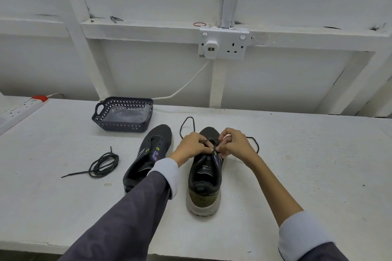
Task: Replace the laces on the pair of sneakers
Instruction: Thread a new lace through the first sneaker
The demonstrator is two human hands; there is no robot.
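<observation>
1. While both forearms reach in from the near edge of the white table [297, 165], the left one is in a grey-purple sleeve [131, 207] and crosses over the heel end of the left-hand sneaker [148, 154]. The right sleeve is pushed up, so that arm is bare.
2. Right-hand sneaker [204, 186] sits upright with its heel toward the near edge and toe pointing away. It's dark, with a pale sole and an olive heel patch.
3. Both hands meet over its eyelets, about mid-shoe. Left hand [192, 146] has its fingers curled in, pinching the black lace [186, 122] near its tip, which pokes up between the hands. Right hand [233, 144] is curled too, fingertips pinching the same lace right at the eyelet row, almost touching the left hand.
4. Slack from that lace loops out on the table on both sides: one loop on the far left of the toe, another trailing right of the shoe.
5. Left-hand sneaker lies just beside it, angled, with its eyelets bare.
6. Spare lace [104, 164] is coiled loosely on the table, well left of both shoes.
7. Further back, a dark plastic basket [123, 127] sits just beyond the left sneaker's toe, with clear plastic inside.
8. Far left there's a white power strip [21, 110]. On the back wall, a double wall socket [224, 45] has a white plug in it.
</observation>
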